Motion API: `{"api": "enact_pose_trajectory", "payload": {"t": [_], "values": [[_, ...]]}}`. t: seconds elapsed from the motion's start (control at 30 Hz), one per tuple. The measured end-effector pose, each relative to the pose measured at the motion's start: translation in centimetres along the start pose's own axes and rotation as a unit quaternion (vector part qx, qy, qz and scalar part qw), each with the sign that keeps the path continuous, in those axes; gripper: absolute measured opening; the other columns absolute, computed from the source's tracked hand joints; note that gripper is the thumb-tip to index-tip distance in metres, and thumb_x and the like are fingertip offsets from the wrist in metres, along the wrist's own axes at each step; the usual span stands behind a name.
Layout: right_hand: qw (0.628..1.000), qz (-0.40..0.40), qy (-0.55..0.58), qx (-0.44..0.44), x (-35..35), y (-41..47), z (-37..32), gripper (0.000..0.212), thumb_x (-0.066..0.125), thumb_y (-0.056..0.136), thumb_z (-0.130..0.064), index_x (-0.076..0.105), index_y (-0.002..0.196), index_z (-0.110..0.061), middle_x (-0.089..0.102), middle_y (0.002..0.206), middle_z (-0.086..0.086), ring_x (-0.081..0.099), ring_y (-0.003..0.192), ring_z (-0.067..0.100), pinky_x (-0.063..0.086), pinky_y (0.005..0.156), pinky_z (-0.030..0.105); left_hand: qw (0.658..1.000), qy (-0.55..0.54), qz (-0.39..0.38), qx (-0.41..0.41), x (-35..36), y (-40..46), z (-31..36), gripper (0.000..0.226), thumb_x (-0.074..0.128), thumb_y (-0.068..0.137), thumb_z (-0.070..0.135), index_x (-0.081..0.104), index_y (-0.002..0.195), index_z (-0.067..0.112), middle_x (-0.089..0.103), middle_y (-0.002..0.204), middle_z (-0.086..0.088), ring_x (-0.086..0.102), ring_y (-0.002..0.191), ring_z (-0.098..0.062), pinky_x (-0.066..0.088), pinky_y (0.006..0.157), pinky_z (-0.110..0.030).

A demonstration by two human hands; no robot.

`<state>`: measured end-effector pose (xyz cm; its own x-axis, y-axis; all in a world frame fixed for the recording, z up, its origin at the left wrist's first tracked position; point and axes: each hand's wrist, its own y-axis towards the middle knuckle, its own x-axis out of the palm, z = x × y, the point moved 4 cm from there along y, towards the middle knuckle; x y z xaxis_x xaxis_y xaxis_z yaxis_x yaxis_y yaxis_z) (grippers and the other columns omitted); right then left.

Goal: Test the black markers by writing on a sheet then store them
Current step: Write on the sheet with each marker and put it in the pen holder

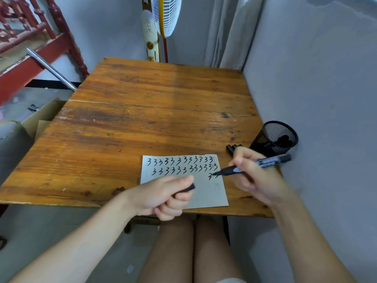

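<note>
A white sheet [206,193] lies near the table's front edge, covered with rows of black "3" marks. My right hand [253,176] grips an uncapped black marker [265,162], its tip touching the sheet at the right end of the third row. My left hand [163,197] rests on the sheet's lower left and holds a black marker cap [188,188]. Two or more black markers [233,148] lie on the table just behind my right hand. A black mesh pen cup [275,137] stands at the table's right edge with dark markers inside.
The wooden table [155,111] stands against a grey wall [316,88] on the right. A fan [166,15] stands behind the table. A cardboard box [40,121] sits on the floor at the left, beside red wooden furniture [30,58]. My knees are under the front edge.
</note>
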<state>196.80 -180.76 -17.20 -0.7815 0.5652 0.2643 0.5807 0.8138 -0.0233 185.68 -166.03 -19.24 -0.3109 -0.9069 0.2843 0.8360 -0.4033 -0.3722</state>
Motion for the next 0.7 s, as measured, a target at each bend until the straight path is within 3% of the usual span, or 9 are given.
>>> {"api": "enact_pose_trajectory", "payload": {"t": [0.03,0.1,0.17,0.23,0.3,0.47,0.7], "values": [[0.999,0.041,-0.003,-0.002,-1.0,0.0,-0.1,0.026,0.056,0.089,-0.017,0.054,0.064,-0.014,0.043,0.04,-0.004,0.03,0.032,0.006,0.021,0.033,0.016,0.998,0.012,0.056,0.01,-1.1,0.1,-0.6,0.045,0.03,0.088,0.052,0.029,0.059,0.017,0.021,0.047,0.007,0.014,0.04,-0.01,0.017,0.034,-0.018],[0.989,0.133,-0.057,0.015,-2.2,0.2,1.1,0.026,0.049,0.094,-0.012,0.056,0.068,-0.01,0.047,0.042,-0.001,0.032,0.033,0.008,0.021,0.033,0.018,0.969,0.138,0.2,0.054,-3.0,0.8,-1.3,0.045,0.033,0.087,0.053,0.032,0.059,0.017,0.025,0.05,0.006,0.022,0.043,-0.012,0.023,0.042,-0.022],[0.969,0.203,-0.133,0.04,-2.1,0.6,3.2,0.022,0.049,0.095,-0.013,0.058,0.074,-0.01,0.056,0.047,0.0,0.039,0.035,0.007,0.027,0.035,0.017,0.89,0.343,0.288,0.081,-3.4,2.0,-1.7,0.039,0.037,0.09,0.046,0.04,0.063,0.018,0.036,0.052,0.006,0.034,0.047,-0.011,0.025,0.047,-0.027],[0.954,0.221,-0.195,0.049,-1.2,0.8,5.4,0.018,0.052,0.094,-0.02,0.058,0.08,-0.01,0.065,0.057,0.004,0.048,0.042,0.006,0.037,0.042,0.017,0.793,0.524,0.303,0.068,-3.0,3.1,-2.5,0.033,0.039,0.092,0.043,0.047,0.072,0.018,0.051,0.058,0.005,0.048,0.053,-0.012,0.031,0.049,-0.029],[0.942,0.229,-0.245,0.028,-0.9,0.5,6.7,0.018,0.054,0.093,-0.023,0.058,0.079,-0.013,0.069,0.063,0.006,0.053,0.049,0.006,0.043,0.05,0.02,0.73,0.601,0.317,0.072,-2.8,3.4,-3.1,0.034,0.04,0.09,0.045,0.053,0.08,0.016,0.064,0.069,-0.001,0.057,0.063,-0.02,0.038,0.054,-0.03],[0.911,0.28,-0.301,-0.028,-1.1,0.0,7.0,0.027,0.051,0.093,-0.015,0.053,0.066,-0.011,0.056,0.055,0.003,0.051,0.052,0.007,0.044,0.057,0.024,0.704,0.623,0.328,0.094,-3.1,3.9,-3.6,0.038,0.038,0.09,0.049,0.053,0.08,0.015,0.066,0.072,-0.004,0.06,0.065,-0.024,0.036,0.05,-0.029],[0.905,0.246,-0.348,-0.002,-0.8,0.2,7.2,0.027,0.052,0.093,-0.019,0.052,0.067,-0.02,0.058,0.057,0.001,0.053,0.056,0.013,0.047,0.06,0.035,0.673,0.648,0.332,0.126,-2.9,3.9,-3.6,0.04,0.04,0.089,0.049,0.054,0.077,0.014,0.064,0.063,-0.006,0.058,0.056,-0.025,0.026,0.044,-0.026]]}}
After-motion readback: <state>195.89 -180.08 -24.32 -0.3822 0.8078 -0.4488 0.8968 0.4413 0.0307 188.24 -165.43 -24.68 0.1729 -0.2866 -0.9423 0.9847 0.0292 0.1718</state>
